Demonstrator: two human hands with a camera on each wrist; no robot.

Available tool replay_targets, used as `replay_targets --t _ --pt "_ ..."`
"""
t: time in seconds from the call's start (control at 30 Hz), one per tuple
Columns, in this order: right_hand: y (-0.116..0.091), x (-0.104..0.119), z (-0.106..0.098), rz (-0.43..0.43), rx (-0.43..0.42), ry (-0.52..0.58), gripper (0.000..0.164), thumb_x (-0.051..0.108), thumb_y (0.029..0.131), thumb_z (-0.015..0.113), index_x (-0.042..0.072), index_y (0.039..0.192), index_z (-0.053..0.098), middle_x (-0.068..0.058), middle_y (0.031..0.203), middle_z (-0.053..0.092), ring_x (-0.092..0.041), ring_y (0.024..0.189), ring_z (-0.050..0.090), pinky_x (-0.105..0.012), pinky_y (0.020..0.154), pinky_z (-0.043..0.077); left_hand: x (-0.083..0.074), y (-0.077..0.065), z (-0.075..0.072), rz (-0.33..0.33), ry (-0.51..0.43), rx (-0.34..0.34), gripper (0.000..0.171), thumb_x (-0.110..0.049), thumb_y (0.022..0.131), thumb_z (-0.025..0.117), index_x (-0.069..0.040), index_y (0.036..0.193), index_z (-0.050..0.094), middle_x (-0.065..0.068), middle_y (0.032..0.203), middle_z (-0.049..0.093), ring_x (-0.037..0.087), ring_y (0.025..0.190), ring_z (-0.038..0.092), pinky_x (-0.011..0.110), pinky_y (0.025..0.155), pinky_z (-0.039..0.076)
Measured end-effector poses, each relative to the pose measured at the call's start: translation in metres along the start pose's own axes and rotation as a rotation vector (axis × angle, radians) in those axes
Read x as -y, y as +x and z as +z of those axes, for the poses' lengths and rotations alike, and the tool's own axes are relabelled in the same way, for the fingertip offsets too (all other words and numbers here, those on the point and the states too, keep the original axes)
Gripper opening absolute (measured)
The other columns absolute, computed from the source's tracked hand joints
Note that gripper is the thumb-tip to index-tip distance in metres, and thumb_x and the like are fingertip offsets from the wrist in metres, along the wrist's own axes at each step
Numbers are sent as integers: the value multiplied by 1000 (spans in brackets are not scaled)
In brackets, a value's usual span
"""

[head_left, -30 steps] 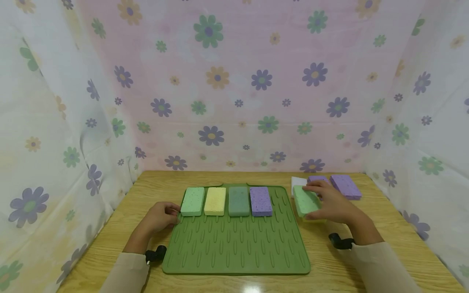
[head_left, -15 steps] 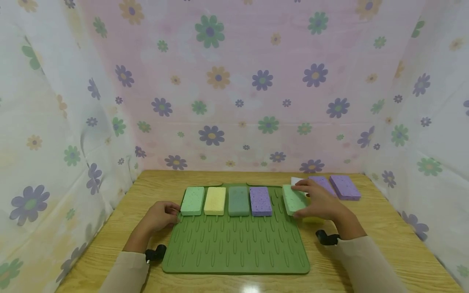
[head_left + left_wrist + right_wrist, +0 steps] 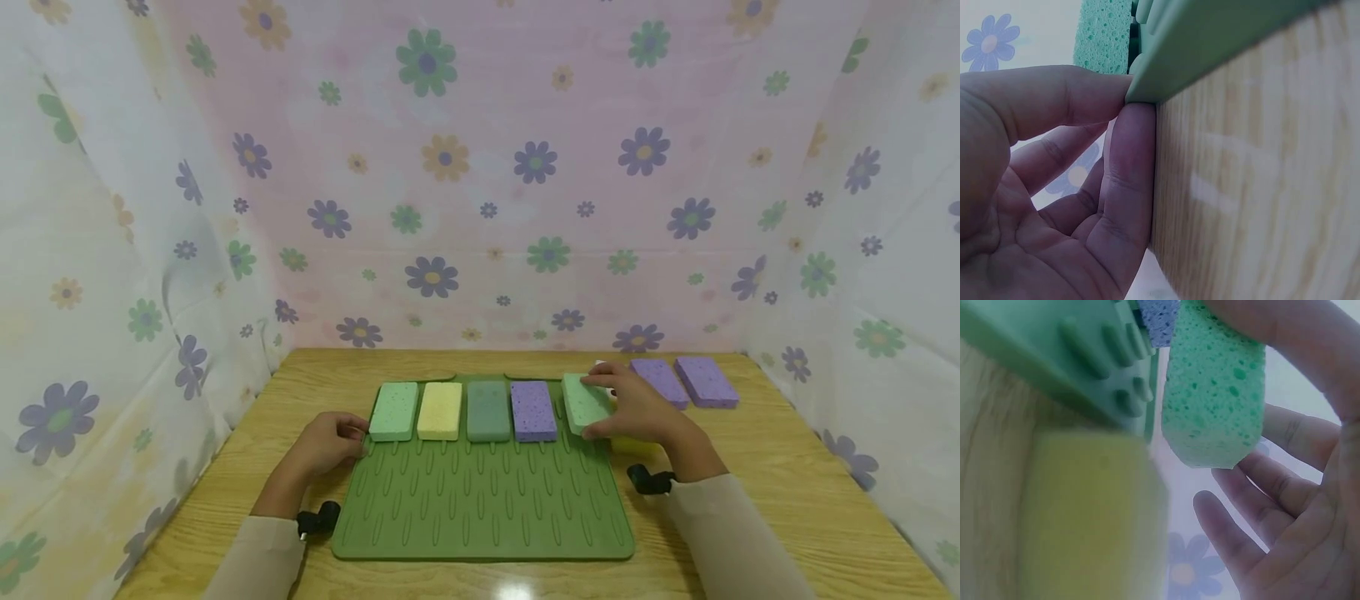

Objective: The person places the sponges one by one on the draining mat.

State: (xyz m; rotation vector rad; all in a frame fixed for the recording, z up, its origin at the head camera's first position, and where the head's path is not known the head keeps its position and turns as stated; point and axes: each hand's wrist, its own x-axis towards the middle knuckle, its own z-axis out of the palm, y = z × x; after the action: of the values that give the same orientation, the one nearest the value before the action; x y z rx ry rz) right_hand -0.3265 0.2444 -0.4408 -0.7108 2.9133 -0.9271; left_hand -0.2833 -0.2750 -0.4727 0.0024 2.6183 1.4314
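Observation:
My right hand [image 3: 641,408] grips a light green sponge [image 3: 583,404] between thumb and fingers. It holds this sponge over the far right part of a ribbed green silicone mat [image 3: 480,508]; in the right wrist view the sponge [image 3: 1213,387] hangs clear of the mat. At the mat's left edge my left hand [image 3: 326,446] pinches the rim between thumb and finger, as the left wrist view shows at the mat corner [image 3: 1166,69]. Along the mat's far side lie a light green sponge [image 3: 394,411], a yellow sponge [image 3: 440,411], a grey-green sponge [image 3: 488,411] and a purple sponge [image 3: 534,411].
Two purple sponges [image 3: 658,382] [image 3: 707,382] lie on the wooden table [image 3: 787,500] at the back right. A yellow sponge [image 3: 1091,519] and a white piece [image 3: 602,365] are partly hidden by my right hand. Flowered cloth [image 3: 480,183] closes off the back and sides.
My right hand has carried the light green sponge left, from beside the mat to above its far right part, uncovering more of the purple sponges. My left hand has stayed at the mat's edge.

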Motion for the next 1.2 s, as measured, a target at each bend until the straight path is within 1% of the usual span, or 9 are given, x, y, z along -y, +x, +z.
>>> replay_targets --t 0.2,0.33,0.57,0.83,1.03,1.2 --pt "4 5 1 -3 2 12 96 38 73 95 3 151 52 -22 158 38 -47 140 43 -63 102 49 -1 0 0 -8 -4 -2 40 -1 89 74 4 128 66 17 112 65 23 94 65 38 75 61" --pt "8 1 6 3 13 22 96 39 73 95 4 152 51 -21 158 37 -45 141 42 -61 104 49 0 -1 1 -8 -4 -3 39 -1 89 74 4 127 67 17 112 65 22 94 65 38 75 61" --pt "9 -2 14 8 27 41 95 39 74 94 3 151 51 -22 162 34 -48 146 36 -64 106 47 0 0 1 -6 -5 -9 39 -1 88 74 4 127 67 17 110 65 23 93 64 38 75 61" --pt "10 -1 22 8 49 -7 94 40 74 94 3 150 53 -22 161 37 -47 143 42 -64 106 46 -1 -1 1 -17 -1 -7 40 -1 88 74 4 127 67 17 111 65 23 93 65 39 75 61" --pt "10 1 24 8 51 -25 94 42 74 94 4 150 54 -23 161 37 -47 143 41 -64 107 45 -1 -1 1 -13 5 -11 39 -1 88 74 4 127 67 17 111 65 23 93 65 39 74 61" --pt "11 -2 27 19 53 -26 95 44 73 94 5 150 54 -22 161 37 -47 145 40 -63 108 45 -1 -1 1 -8 0 -10 39 -1 88 74 5 126 67 17 110 65 23 93 64 39 74 61"
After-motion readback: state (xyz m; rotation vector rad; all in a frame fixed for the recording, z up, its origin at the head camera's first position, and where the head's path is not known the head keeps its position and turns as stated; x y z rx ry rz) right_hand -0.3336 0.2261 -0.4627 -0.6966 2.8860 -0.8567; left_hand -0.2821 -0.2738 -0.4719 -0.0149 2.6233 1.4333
